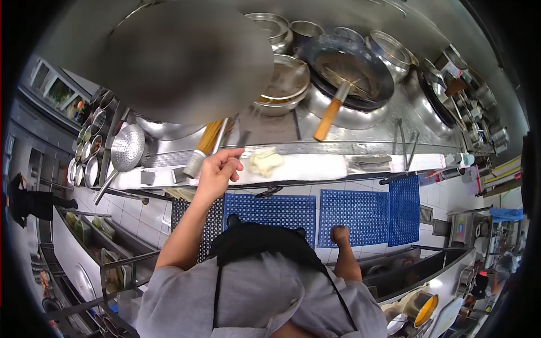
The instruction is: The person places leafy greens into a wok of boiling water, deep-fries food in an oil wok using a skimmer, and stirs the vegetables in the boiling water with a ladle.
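Note:
My left hand [218,172] is over the counter's front edge with its fingers curled together; what they hold, if anything, cannot be made out. Just behind it lie a bamboo brush [207,141] with a wrapped grip and a thin metal handle. To its right, a crumpled pale cloth [267,161] rests on a long white towel [313,166]. My right hand [340,235] hangs low above the blue mats, closed in a fist, with nothing visible in it. A large, dark, blurred round shape [189,62] hides the upper left of the cooking range.
On the range are a wok [369,70] with a wooden-handled strainer [329,118], a sieve over a bowl [287,81], and lidded pots [389,48]. A perforated ladle [128,147] overhangs the left edge. Blue mats [270,211] cover the floor. A dark-clothed person [34,205] stands far left.

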Motion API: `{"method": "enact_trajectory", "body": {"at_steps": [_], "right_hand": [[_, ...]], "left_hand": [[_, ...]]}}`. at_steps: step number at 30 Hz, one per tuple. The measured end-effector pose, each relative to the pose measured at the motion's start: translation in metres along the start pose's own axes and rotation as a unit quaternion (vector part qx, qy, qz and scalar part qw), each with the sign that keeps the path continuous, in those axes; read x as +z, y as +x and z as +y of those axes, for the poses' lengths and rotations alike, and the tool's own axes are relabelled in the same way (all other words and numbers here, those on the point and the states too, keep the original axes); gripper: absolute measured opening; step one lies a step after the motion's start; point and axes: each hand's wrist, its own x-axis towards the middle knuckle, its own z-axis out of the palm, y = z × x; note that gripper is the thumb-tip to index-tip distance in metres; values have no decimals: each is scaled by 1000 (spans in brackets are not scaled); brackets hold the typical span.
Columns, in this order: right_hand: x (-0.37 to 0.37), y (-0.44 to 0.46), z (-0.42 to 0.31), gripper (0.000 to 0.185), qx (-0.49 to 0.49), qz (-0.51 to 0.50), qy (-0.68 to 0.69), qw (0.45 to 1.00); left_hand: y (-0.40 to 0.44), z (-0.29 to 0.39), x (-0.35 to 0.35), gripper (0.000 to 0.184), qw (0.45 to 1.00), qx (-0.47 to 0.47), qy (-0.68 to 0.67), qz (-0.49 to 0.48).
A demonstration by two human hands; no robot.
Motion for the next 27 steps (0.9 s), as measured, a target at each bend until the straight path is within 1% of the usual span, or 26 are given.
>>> {"method": "enact_trajectory", "body": {"at_steps": [2, 4, 6, 8, 10, 12, 14, 15, 18, 20, 22, 24, 26, 27], "right_hand": [[35, -12, -30, 35, 43, -31, 30, 998], [88, -89, -129, 50, 77, -116, 57, 989], [139, -135, -195, 55, 18, -251, 136, 958], [193, -169, -253, 56, -38, -320, 186, 928], [239, -198, -310, 56, -99, -373, 231, 893], [277, -229, -355, 56, -122, -371, 335, 857], [293, -239, -381, 54, -100, -355, 414, 832], [296, -242, -389, 54, -91, -350, 450, 817], [274, -194, -364, 54, -130, -255, 421, 861], [245, -179, -352, 45, -125, -181, 448, 867], [215, -178, -347, 35, -88, -189, 489, 847], [199, -187, -342, 41, -120, -252, 544, 791], [190, -170, -326, 50, -79, -268, 547, 789], [194, -159, -317, 50, -47, -233, 530, 814]], "left_hand": [[-11, 15, -33, 32, 998, 1, -55, 7], [-17, 15, -67, 31, 994, 6, -109, 10], [-14, 0, -96, 28, 993, 0, -110, 30], [-12, -13, -117, 27, 992, -26, -118, 35], [-6, -19, -125, 26, 992, -42, -115, 7], [-2, -24, -127, 26, 992, -57, -111, -27], [2, -27, -130, 27, 990, -57, -118, -48], [2, -27, -133, 27, 990, -53, -120, -47], [-1, -27, -146, 27, 991, -54, -122, -24], [-8, -46, -162, 28, 992, -50, -112, 13], [-16, -58, -174, 27, 992, -60, -98, 60], [-26, -57, -183, 27, 989, -76, -80, 99], [-37, -59, -191, 26, 983, -91, -69, 141], [-41, -61, -197, 26, 981, -100, -61, 157]]}}
